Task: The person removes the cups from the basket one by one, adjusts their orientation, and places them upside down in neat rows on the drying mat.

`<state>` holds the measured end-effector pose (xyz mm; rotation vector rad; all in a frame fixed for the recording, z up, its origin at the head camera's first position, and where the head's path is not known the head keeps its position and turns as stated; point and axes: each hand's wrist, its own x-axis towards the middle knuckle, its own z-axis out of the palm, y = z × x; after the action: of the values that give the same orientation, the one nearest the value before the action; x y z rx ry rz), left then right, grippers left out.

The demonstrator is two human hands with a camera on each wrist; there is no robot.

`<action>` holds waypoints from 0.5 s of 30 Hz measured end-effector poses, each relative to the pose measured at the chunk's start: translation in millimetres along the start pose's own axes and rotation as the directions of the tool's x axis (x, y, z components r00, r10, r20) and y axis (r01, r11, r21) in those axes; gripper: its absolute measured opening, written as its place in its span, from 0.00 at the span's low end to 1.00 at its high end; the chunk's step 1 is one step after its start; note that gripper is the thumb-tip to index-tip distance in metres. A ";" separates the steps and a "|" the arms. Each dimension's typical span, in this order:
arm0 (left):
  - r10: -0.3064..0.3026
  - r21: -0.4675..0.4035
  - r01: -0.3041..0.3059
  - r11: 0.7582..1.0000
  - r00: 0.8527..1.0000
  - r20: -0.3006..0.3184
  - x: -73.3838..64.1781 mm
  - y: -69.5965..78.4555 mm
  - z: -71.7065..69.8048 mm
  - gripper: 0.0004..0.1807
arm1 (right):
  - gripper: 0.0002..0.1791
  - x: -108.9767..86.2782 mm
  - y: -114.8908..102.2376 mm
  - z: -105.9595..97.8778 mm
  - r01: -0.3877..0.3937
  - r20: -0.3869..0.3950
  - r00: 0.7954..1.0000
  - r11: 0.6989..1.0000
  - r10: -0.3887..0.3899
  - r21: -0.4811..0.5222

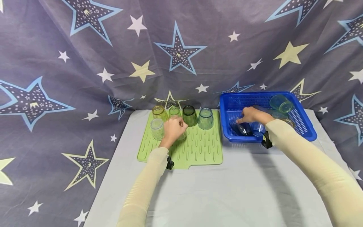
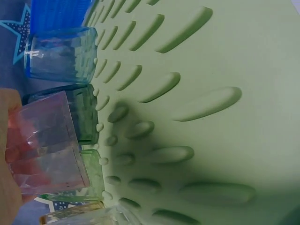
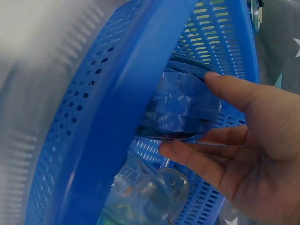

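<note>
My left hand (image 1: 173,130) grips a clear, faintly pink drinking glass (image 2: 49,145) over the light green drying mat (image 1: 202,154). Behind it stand a yellow glass (image 1: 159,112), a green glass (image 1: 174,111), a dark glass (image 1: 190,116) and a pale blue glass (image 1: 205,119), all upside down. A clear glass (image 1: 157,128) stands just left of this hand. Inside the blue basket (image 1: 310,134), my right hand (image 1: 250,115) holds a dark blue glass (image 3: 180,105) lying on its side, thumb on one side and fingers on the other.
Several more glasses lie in the basket, among them a blue glass (image 1: 257,129) beside the held one and a greenish glass (image 1: 281,103) at the back right. A white cloth (image 1: 215,195) covers the table. A grey star-patterned curtain (image 1: 215,41) hangs behind it.
</note>
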<state>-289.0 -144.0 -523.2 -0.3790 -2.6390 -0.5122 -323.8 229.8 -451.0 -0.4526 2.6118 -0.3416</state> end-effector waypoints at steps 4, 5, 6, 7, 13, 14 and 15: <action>0.005 0.010 -0.005 1.000 1.000 -0.002 -0.8 -1.8 4.4 0.09 | 0.26 -1.4 3.5 -0.7 -0.035 -0.047 0.998 0.999 0.035 -0.002; 0.008 0.013 -0.007 1.000 1.000 -0.004 -1.1 -2.2 5.4 0.09 | 0.27 -1.8 4.7 -0.8 -0.039 -0.054 0.998 0.999 0.039 -0.005; 0.009 0.014 -0.009 1.000 1.000 -0.006 -1.5 -2.4 6.2 0.09 | 0.29 -1.8 6.0 -0.9 -0.041 -0.059 0.997 0.999 0.041 -0.006; 0.010 0.014 -0.010 1.000 1.000 -0.009 -1.8 -2.6 7.0 0.08 | 0.30 -2.0 6.9 -1.1 -0.043 -0.061 0.997 0.999 0.042 -0.008; -0.005 0.029 0.005 1.000 1.000 0.005 -3.2 -1.5 8.4 0.08 | 0.36 -0.7 11.3 -2.3 -0.048 -0.040 0.998 0.999 0.048 0.020; -0.008 0.032 0.008 0.999 1.000 0.012 -3.2 -1.0 8.3 0.08 | 0.36 -0.5 12.0 -2.4 -0.046 -0.041 0.998 0.999 0.047 0.023; -0.012 0.035 0.011 0.999 1.000 0.019 -3.2 -0.5 8.3 0.08 | 0.36 -0.6 12.3 -2.7 -0.045 -0.045 0.998 0.999 0.046 0.027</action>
<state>-289.3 -141.7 -531.7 -0.3598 -2.6660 -0.4683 -327.8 241.8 -452.3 -0.3799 2.6541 -0.3735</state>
